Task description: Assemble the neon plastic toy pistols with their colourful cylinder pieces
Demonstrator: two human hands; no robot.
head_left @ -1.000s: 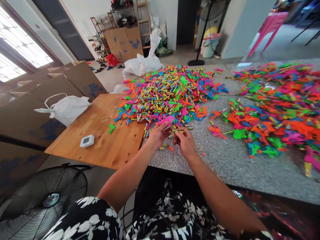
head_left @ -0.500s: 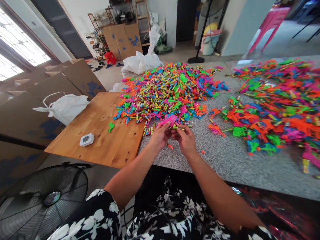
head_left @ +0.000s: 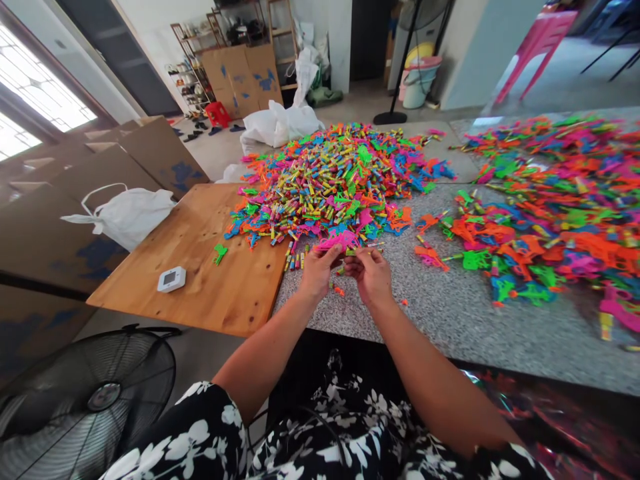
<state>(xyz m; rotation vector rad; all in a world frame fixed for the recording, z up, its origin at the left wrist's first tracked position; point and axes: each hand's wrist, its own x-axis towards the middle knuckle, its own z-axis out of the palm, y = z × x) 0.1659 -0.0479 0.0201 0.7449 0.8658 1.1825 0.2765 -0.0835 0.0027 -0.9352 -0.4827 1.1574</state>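
Note:
My left hand [head_left: 319,268] is closed on a pink plastic toy gun [head_left: 340,241] near the front of the granite table. My right hand [head_left: 371,272] pinches a small yellow-green tube [head_left: 354,253] against the toy gun's right end. Whether the tube sits inside the toy is too small to tell. Just beyond both hands rises a big heap of toy guns and printed tubes [head_left: 325,180] in pink, orange, green, blue and yellow. Several loose tubes [head_left: 296,259] lie left of my left hand. A small orange piece [head_left: 339,291] rests on the granite below my hands.
A second heap of toy guns [head_left: 540,233] covers the table's right side. On the wooden board [head_left: 225,293] at left lie a white digital device [head_left: 171,279] and one green toy gun [head_left: 219,253]. White bag [head_left: 133,212], cardboard boxes [head_left: 115,167] and floor fan [head_left: 105,397] stand left.
My hands have drawn slightly apart, with the right shifting a little away from the left. The pink toy gun stays in my left hand. The whole view has shifted slightly.

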